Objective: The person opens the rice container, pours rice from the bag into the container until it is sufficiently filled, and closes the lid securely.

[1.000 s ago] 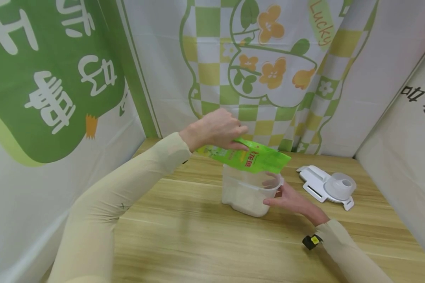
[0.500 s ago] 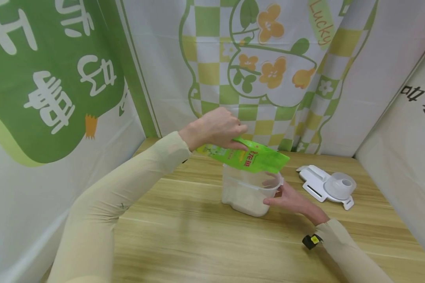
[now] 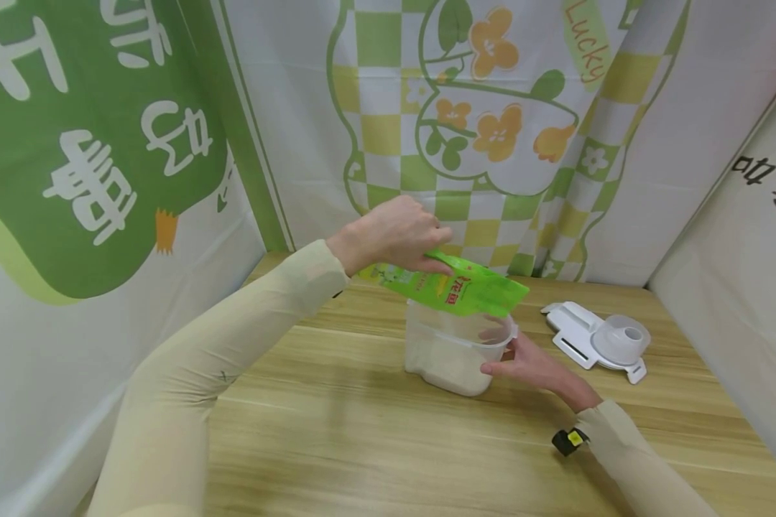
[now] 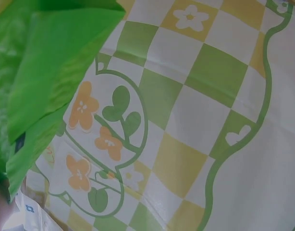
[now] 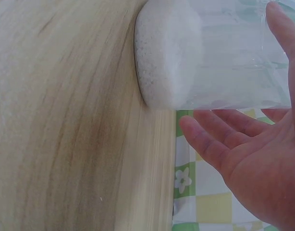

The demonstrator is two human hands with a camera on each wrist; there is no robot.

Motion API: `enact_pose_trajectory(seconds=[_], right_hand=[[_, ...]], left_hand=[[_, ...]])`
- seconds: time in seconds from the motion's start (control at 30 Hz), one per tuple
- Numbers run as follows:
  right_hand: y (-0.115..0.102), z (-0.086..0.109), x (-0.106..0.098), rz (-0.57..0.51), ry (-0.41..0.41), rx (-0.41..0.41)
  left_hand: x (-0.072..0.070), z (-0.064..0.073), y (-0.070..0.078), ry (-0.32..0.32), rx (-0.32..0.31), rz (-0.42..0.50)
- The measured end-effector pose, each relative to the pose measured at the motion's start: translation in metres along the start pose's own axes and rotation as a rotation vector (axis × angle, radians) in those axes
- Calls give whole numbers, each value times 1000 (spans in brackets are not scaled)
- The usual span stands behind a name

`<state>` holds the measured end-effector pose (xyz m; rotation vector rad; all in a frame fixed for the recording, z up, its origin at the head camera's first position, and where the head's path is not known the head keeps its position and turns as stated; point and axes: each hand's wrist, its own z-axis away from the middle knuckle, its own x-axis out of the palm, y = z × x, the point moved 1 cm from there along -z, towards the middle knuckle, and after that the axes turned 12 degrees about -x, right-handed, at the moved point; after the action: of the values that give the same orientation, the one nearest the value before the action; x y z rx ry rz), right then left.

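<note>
My left hand (image 3: 397,233) grips a green printed plastic bag (image 3: 481,291), tilted with its right end low over a clear plastic container (image 3: 440,334). In the left wrist view, the bag's crinkled side (image 4: 42,72) fills the upper left. The container stands upright on the table, its bottom part filled with small white grains that look like rice (image 5: 157,53). My right hand (image 3: 530,362) holds the container's right side, thumb in front and fingers behind. The right wrist view has that thumb (image 5: 284,29) over the clear wall. The bag hides part of the container's rim.
To the right of the container, a white lid (image 3: 572,330) lies on the wooden table (image 3: 336,445), with a translucent cup-shaped cap (image 3: 621,339) on its right part. A patterned curtain (image 3: 388,108) hangs behind the table's back edge, with cloth walls on both sides.
The bag's right end has shifted very slightly left since the first frame. Both hands and the container stay in place.
</note>
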<state>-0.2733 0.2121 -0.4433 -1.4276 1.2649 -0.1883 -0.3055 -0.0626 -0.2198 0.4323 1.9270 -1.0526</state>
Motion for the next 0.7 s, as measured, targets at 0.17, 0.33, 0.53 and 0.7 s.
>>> enact_pose_trajectory(seconds=[0.17,0.33,0.53,0.7], right_hand=[[1,1,0,3,-3,-8],[1,0,0,6,-2,-10],[2,1,0,4,2,-10],[1,1,0,7,2,-7]], left_hand=[[0,0,0,4,4,1],[0,0,0,3,4,0],[-2,1,-1,12,2,0],[-2,1,-1,15,4,-8]])
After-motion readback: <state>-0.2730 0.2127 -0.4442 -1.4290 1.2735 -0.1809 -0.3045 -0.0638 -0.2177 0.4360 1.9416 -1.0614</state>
